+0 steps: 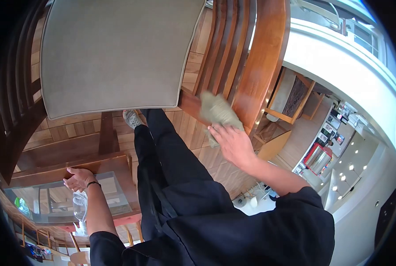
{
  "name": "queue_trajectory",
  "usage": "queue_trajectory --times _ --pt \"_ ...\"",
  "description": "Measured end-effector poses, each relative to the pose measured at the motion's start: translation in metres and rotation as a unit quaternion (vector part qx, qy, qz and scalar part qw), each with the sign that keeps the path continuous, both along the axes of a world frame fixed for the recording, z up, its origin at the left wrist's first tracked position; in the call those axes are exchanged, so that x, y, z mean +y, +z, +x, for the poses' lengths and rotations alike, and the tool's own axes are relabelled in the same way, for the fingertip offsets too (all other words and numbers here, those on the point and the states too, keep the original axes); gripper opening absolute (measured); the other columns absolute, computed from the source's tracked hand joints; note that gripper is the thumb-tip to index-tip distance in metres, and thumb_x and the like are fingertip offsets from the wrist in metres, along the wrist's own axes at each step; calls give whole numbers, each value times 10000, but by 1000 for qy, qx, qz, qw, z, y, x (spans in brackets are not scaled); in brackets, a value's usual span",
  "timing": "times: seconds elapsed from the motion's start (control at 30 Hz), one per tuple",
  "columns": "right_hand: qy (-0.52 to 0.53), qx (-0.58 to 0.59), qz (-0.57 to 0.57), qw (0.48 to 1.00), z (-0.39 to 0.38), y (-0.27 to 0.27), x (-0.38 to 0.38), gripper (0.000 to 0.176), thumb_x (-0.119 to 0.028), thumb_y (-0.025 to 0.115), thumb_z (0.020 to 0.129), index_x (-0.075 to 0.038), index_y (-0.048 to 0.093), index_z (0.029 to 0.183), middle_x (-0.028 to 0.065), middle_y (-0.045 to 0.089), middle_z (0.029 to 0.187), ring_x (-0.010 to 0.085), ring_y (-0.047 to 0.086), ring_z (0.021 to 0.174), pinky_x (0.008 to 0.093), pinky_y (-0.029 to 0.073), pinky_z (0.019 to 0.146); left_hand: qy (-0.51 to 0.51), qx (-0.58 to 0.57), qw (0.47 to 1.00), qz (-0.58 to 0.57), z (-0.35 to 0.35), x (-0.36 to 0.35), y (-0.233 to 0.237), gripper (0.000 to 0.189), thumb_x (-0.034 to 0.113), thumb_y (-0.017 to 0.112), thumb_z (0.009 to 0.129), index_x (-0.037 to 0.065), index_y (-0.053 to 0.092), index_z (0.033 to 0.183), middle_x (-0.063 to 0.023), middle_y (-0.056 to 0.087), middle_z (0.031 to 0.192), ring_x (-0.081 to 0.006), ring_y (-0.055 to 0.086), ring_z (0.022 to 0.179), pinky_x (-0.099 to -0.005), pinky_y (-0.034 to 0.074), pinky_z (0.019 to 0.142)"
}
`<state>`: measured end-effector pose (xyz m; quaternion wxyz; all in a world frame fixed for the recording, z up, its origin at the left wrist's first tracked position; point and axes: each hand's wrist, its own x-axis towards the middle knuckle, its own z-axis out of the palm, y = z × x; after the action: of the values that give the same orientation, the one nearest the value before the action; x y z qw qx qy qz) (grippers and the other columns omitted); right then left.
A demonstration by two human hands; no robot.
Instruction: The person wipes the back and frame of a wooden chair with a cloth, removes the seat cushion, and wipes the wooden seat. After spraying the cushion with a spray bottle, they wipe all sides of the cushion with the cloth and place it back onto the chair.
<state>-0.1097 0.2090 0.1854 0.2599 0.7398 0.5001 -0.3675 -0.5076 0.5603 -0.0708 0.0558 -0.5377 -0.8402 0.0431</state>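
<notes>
An olive-green cloth (221, 111), slightly blurred, is gripped under my right hand (235, 146). It lies against the front end of the slatted wooden armrest (262, 57), beside the chair's grey cushion (118, 53). My left hand (79, 179) rests with its fingers apart at the wooden rim of a glass-topped table (114, 190) and holds nothing. A clear spray bottle (79, 206) with a white top stands on the glass, right by that hand and partly behind the forearm.
Another slatted side (21, 75) of the chair is at the left. Parquet floor (198, 128) shows around my legs and shoe (133, 119). Further off are a wooden-framed chair (291, 95) and a shelf with a red item (317, 158).
</notes>
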Motion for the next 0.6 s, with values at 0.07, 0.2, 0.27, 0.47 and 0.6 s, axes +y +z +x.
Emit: queue_trajectory --times 0.07,0.2,0.27,0.47,0.6 --pt "-49 18 -115 992 28 6 30 493 -145 491 875 -83 553 1360 118 667 1158 228 638 1033 365 487 906 -3 -1 1000 1 -1 -3 3 791 658 429 931 59 393 1448 -127 387 1478 -377 351 1346 -578 300 1053" --pt "-17 -156 20 987 144 -30 71 167 -121 538 820 -77 691 870 132 707 842 267 707 814 395 548 660 0 13 1000 -1 -5 -2 -1 799 661 442 925 54 394 1443 -120 374 1476 -372 367 1325 -563 305 1045" --pt "32 -259 47 964 223 -50 101 369 -157 464 871 -66 635 1185 157 693 1010 323 696 831 447 565 714 -3 12 1000 1 -5 -1 -2 797 661 440 927 55 393 1443 -120 366 1482 -370 363 1328 -563 304 1045" --pt "271 -336 9 902 282 -72 120 563 -220 438 915 -197 458 1477 120 458 1500 284 439 1379 405 369 1139 3 6 1000 0 -3 -1 -1 804 669 444 920 58 395 1441 -127 364 1483 -371 357 1324 -575 295 1049" --pt "159 -179 -39 970 155 -58 82 496 -202 466 933 -73 535 1407 130 406 1550 269 300 1476 407 210 1223 -17 -9 1000 12 3 -3 4 808 678 448 911 58 404 1428 -134 360 1482 -375 358 1314 -594 279 1054"
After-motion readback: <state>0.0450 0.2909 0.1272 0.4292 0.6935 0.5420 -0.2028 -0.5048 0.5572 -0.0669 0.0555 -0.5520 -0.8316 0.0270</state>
